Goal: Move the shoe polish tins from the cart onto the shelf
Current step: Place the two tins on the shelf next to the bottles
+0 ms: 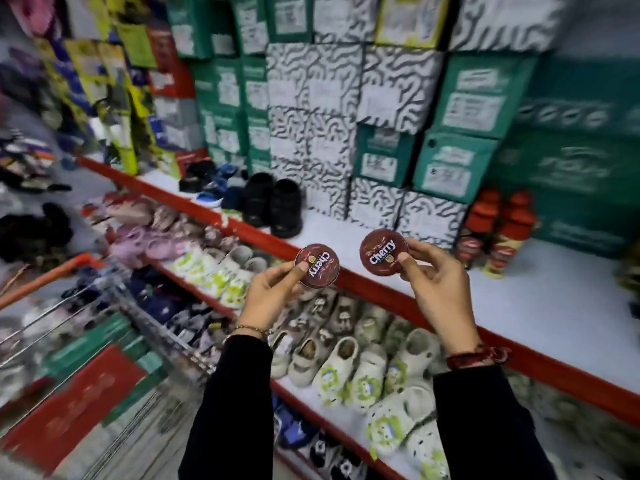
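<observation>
The person holds two round, dark red shoe polish tins up in front of the shelf (540,299), one in each hand. The left hand (270,299) pinches the left tin (317,265) by its rim, thumb on the lid; the right hand (433,282) pinches the right tin (382,251) the same way — both lids face the camera and read "Cherry". The tins are apart, hovering above the shelf's red front edge. At near left stands the wire cart (104,341) with boxes inside. On the shelf, far right, stand red-capped bottles (495,233) — black shoes (273,204) sit further left.
</observation>
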